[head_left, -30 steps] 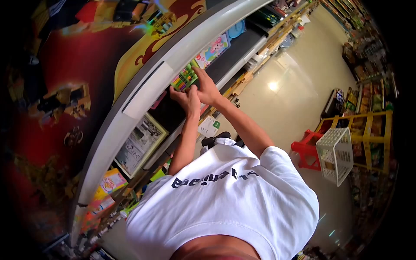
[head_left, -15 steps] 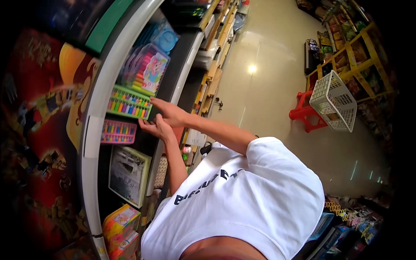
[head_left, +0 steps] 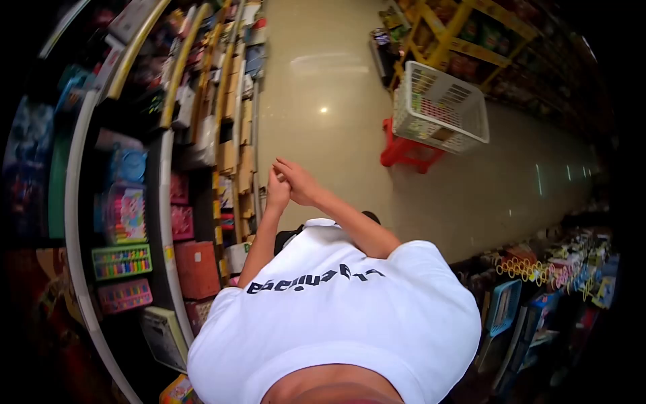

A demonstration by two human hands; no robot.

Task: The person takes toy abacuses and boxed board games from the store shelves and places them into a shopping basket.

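My left hand (head_left: 277, 193) and my right hand (head_left: 300, 184) meet in front of my body, above the aisle floor. The right hand's fingers reach over the left hand, stretched out, with no object visible in them. The left hand's fingers are partly covered by the right, so their closure is unclear. Off to the left, apart from both hands, a green bead abacus (head_left: 122, 261) stands on the shelf. Below it is a pink bead abacus (head_left: 125, 295), and above it a pack of coloured pens (head_left: 126, 214).
Shelving with a pale edge (head_left: 168, 195) runs along my left, holding a blue round clock (head_left: 132, 165) and a framed picture (head_left: 161, 337). Ahead on the right, a white basket (head_left: 441, 121) rests on a red stool (head_left: 407, 153) beside yellow racks (head_left: 444, 40). Tiled floor (head_left: 323, 81) lies between.
My hands have left the green abacus and moved away from the shelf, coming together over the aisle. The view has turned to the right; the abacus stays on the shelf.
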